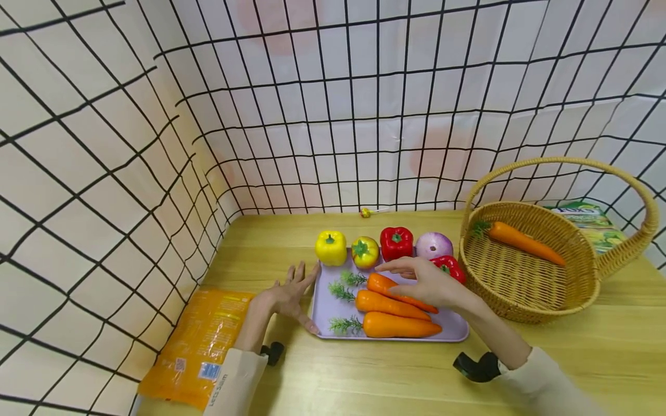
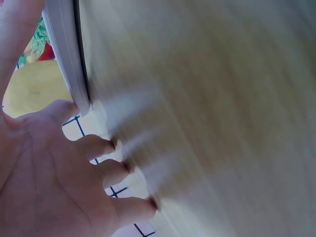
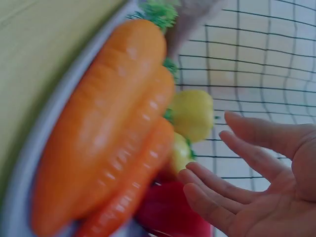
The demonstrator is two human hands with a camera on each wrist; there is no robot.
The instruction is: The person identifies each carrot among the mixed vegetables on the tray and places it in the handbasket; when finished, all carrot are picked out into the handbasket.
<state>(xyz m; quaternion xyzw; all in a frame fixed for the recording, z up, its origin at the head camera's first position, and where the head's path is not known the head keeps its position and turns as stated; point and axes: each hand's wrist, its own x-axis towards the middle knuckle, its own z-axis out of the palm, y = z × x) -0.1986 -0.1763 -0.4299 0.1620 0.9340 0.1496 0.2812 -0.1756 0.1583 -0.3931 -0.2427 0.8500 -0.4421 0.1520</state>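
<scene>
My left hand [image 1: 288, 297] is spread along the left side of a lilac tray [image 1: 324, 300], with thumb and forefinger touching its edge and the other fingertips on the table in the left wrist view. Three orange carrots with green tops lie on the tray: a near one [image 1: 398, 325], a middle one [image 1: 390, 304] and a far one [image 1: 381, 283]. My right hand [image 1: 429, 281] hovers over the far carrot, partly hiding it. Its fingers are loosely extended and hold nothing; the right wrist view shows them apart from the carrots [image 3: 106, 118].
Along the tray's far side sit a yellow pepper [image 1: 330, 248], a yellow-red fruit [image 1: 365, 252], red peppers [image 1: 396, 243] and a purple onion [image 1: 434, 245]. A wicker basket [image 1: 525, 306] at right holds another carrot [image 1: 525, 242]. An orange packet [image 1: 200, 341] lies left; a lollipop [image 1: 366, 213] lies behind.
</scene>
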